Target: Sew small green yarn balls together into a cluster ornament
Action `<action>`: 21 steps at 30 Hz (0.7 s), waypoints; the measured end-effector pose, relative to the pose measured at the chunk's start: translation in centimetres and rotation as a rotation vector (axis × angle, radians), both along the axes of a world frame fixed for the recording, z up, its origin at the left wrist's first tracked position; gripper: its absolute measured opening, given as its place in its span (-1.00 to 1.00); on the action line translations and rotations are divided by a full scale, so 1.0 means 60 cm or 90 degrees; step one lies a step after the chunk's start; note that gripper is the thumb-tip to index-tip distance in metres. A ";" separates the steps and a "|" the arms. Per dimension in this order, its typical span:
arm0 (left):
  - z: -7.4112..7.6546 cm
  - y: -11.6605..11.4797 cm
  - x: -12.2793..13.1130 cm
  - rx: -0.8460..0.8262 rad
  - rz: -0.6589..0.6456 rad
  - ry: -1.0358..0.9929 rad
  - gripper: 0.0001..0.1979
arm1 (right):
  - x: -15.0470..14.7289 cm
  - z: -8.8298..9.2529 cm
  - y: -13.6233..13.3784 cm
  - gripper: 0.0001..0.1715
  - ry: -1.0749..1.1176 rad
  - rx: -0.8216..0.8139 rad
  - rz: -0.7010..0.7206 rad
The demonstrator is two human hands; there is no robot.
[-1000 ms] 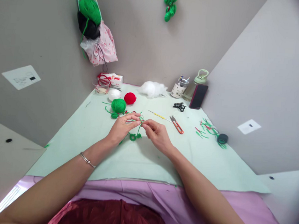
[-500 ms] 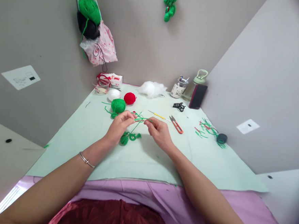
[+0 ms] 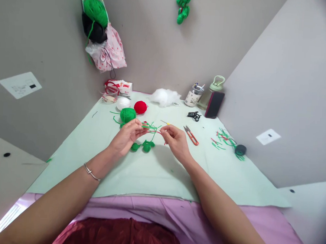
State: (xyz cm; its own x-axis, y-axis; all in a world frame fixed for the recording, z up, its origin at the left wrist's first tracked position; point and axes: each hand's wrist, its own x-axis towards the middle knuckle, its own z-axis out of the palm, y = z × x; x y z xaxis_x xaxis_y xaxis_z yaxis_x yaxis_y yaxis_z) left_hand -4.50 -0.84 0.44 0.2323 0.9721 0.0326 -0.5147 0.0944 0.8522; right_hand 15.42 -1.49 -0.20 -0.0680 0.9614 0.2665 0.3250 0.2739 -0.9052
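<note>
My left hand (image 3: pixel 126 136) and my right hand (image 3: pixel 176 140) are raised just above the pale green mat (image 3: pixel 153 173), both pinched on thin green and red yarn strands (image 3: pixel 152 128) stretched between them. Small green crocheted pieces (image 3: pixel 143 146) lie on the mat below the strands, linked to them by a green thread. A green yarn ball (image 3: pixel 128 115) sits just behind my left hand. A silver bracelet (image 3: pixel 91 172) is on my left wrist.
Behind are a red yarn ball (image 3: pixel 140 107), a white ball (image 3: pixel 123 103), white stuffing (image 3: pixel 163 96), a yellow crochet hook (image 3: pixel 167 123), red snips (image 3: pixel 191 135), a black clip (image 3: pixel 194 116), a cup (image 3: pixel 193 97), a bottle (image 3: pixel 213 89), a phone (image 3: pixel 214 104). Yarn scraps (image 3: pixel 223 140) and a black roll (image 3: pixel 240 149) lie right.
My hands have drawn apart, stretching the strands between them. The small green pieces have shifted slightly on the mat.
</note>
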 end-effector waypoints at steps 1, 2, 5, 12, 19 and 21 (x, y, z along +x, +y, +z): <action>0.000 0.000 0.000 -0.004 -0.003 -0.002 -0.86 | 0.000 0.000 0.001 -0.72 0.008 0.002 -0.001; 0.000 0.000 0.000 -0.011 -0.007 -0.007 -0.85 | 0.000 0.001 0.001 -0.72 0.015 0.005 -0.002; 0.000 0.001 -0.001 -0.036 -0.017 -0.024 -0.85 | 0.000 0.004 0.000 -0.72 0.026 0.014 -0.014; 0.003 0.002 -0.001 -0.116 -0.099 -0.076 -0.88 | -0.001 0.010 -0.003 -0.76 0.037 0.031 -0.041; 0.009 -0.006 0.001 -0.032 -0.116 -0.015 -0.88 | 0.000 0.018 -0.006 -0.74 0.047 0.022 -0.040; 0.004 -0.007 0.004 0.003 -0.125 0.069 -0.78 | -0.001 0.021 -0.008 -0.74 0.080 0.011 -0.014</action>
